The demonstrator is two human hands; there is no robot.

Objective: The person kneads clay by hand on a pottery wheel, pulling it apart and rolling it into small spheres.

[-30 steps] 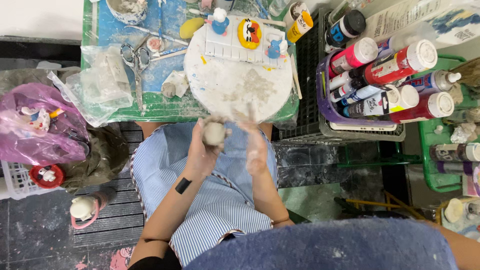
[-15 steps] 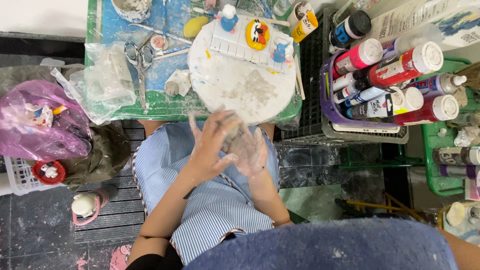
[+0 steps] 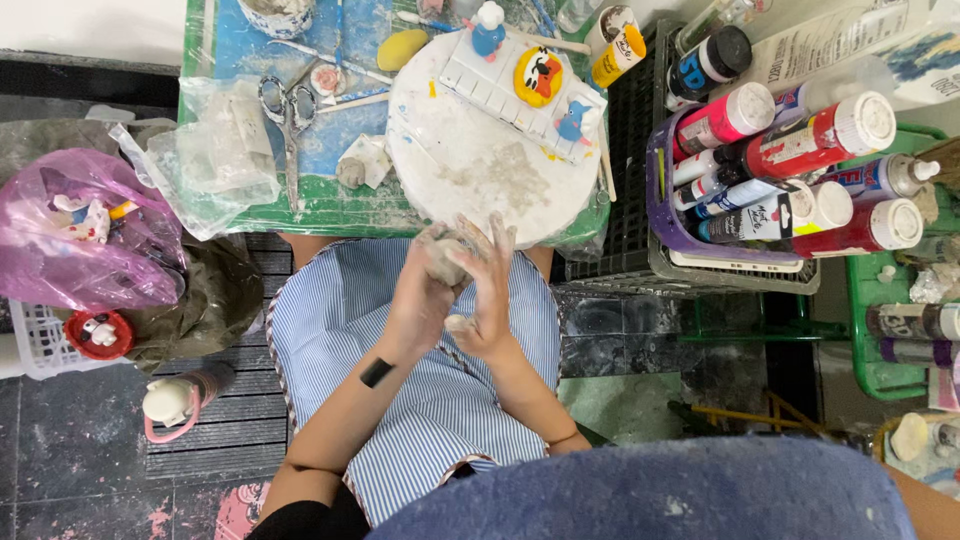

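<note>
Over my lap, just below the table's edge, my two hands press together around a lump of grey clay [image 3: 441, 254]. My left hand [image 3: 418, 305] cups it from the left. My right hand [image 3: 487, 292] lies flat against it from the right, fingers stretched up and smeared with clay. Most of the lump is hidden between the palms. Just above the hands lies a round white board [image 3: 470, 160], dusty with clay, carrying a white paint palette [image 3: 495, 85] and small painted figures, one yellow [image 3: 537, 75] and two blue.
On the green table [image 3: 320, 212] lie scissors [image 3: 287, 110], a crumpled clear plastic bag [image 3: 225, 150] and brushes. A purple basket [image 3: 660, 200] of paint bottles stands to the right. A pink bag [image 3: 70, 250] sits on the left. A striped apron [image 3: 420, 420] covers my lap.
One second ago my left hand held the clay ball up, apart from the right. The palms have since closed on it and rubbed over it, with the right hand's fingers now upright.
</note>
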